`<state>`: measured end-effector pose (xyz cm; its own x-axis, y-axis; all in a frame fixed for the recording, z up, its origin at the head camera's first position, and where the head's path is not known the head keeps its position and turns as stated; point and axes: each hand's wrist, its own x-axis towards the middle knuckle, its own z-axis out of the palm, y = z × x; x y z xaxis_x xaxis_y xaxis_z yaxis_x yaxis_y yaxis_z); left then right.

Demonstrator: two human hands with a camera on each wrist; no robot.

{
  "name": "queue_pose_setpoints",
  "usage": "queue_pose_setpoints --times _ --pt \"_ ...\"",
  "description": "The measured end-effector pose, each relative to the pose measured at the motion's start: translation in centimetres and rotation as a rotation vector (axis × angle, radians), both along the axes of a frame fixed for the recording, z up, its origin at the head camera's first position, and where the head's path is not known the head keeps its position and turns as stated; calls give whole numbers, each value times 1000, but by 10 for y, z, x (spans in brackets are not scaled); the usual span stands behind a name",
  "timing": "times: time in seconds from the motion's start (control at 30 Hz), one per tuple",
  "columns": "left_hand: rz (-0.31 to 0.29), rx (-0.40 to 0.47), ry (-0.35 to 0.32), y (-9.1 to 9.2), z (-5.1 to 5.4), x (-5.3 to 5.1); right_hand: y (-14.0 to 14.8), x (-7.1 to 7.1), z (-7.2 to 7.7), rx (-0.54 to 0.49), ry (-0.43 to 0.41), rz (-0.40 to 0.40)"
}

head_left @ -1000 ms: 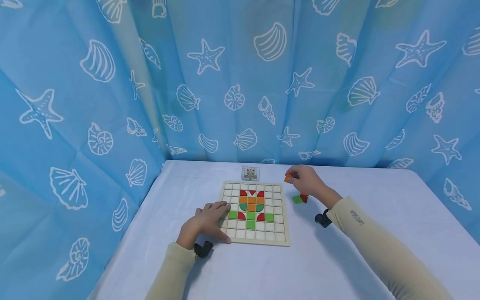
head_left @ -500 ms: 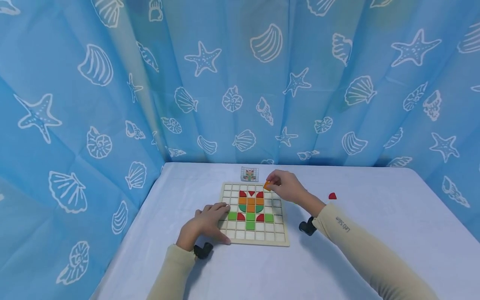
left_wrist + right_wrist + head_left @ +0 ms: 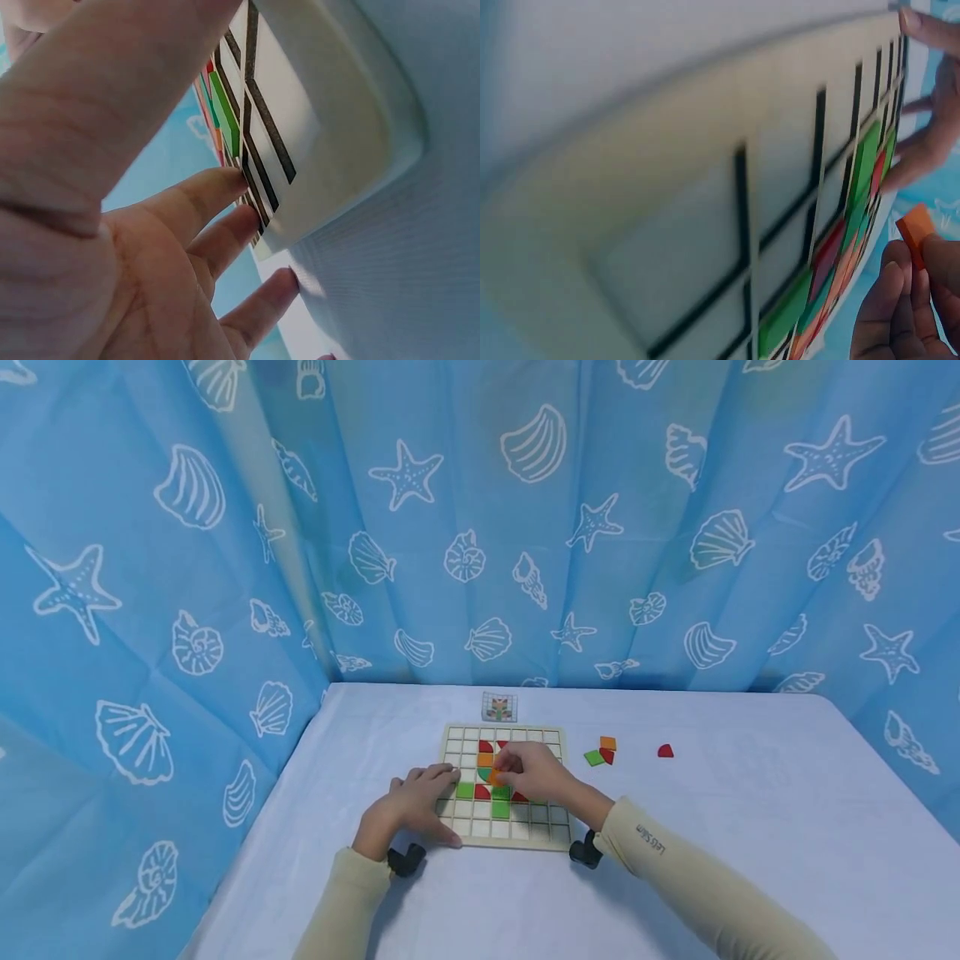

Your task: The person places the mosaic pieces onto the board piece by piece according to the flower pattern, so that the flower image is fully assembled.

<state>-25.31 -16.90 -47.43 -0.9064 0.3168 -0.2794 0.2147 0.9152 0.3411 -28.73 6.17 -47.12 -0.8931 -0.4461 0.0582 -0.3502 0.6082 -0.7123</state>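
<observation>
My right hand pinches an orange square tile between thumb and fingers, above the middle of a pale gridded wooden board. In the right wrist view the tile is tilted and apart from the board. My left hand lies at the board's left side with fingers spread, fingertips on the left edge and thumb at the front edge. Red, orange and green tiles sit in the grid, including a green square and another green square. My right hand hides part of the pattern.
Right of the board lie loose tiles on the white table: an orange square, a green tile, a red piece, and a red quarter-round. A small pattern card lies behind the board. A blue curtain hangs beyond.
My right hand has carried the orange tile leftward from the loose tiles to above the board's middle. A red quarter-round now lies apart at the right. The left hand stays in place.
</observation>
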Motion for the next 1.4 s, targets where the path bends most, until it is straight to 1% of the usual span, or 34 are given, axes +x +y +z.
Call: queue_pose_setpoints --times 0.2,0.37,0.57,0.8,1.17,1.4 --pt "-3 -23 -8 -1 0 -1 -11 9 -9 26 -16 96" --pt "-1 -17 -10 -1 0 -1 -16 13 -15 52 -20 138" --pt "5 -10 -12 0 3 0 -18 14 -13 109 -28 149" --pt "1 0 -11 0 2 0 -21 14 -13 206 -26 152" --pt "-2 0 -11 1 4 1 -22 15 -10 223 -52 165" --pt "-2 -1 -14 1 5 1 -22 14 -10 215 -58 177"
